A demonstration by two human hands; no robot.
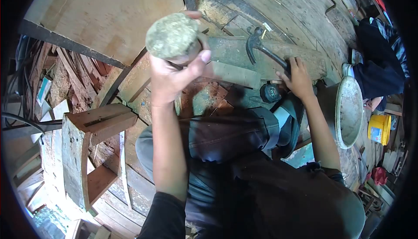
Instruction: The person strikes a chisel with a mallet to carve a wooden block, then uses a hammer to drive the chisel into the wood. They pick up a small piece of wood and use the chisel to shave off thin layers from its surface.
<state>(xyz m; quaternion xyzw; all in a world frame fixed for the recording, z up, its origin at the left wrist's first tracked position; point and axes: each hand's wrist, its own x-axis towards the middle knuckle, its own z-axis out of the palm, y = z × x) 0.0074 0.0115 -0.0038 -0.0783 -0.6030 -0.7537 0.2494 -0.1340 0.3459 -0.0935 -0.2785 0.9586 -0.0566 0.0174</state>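
Observation:
Raised at the upper middle, my left hand [172, 80] is wrapped round a chunky round block [173, 35] with a rough, pale greenish-grey face turned up to me. A brown side shows beneath that face; whether it has a handle I cannot tell. My right hand [299, 80] closes on the handle end of a claw hammer [271, 54]. The hammer's dark head points up and left, over a thick worn plank [305, 58]. Below the hammer lies a pale strip of wood [235, 74]. A black round tape-measure-like case [270, 93] sits close to my right wrist.
A slatted wooden frame [74, 160] stands at the left, beside wood scraps and shavings. A plywood board [104, 16] covers the upper left. To the right are a large bucket [349, 112], a yellow tub [379, 129] and another person's dark-clothed leg [379, 80].

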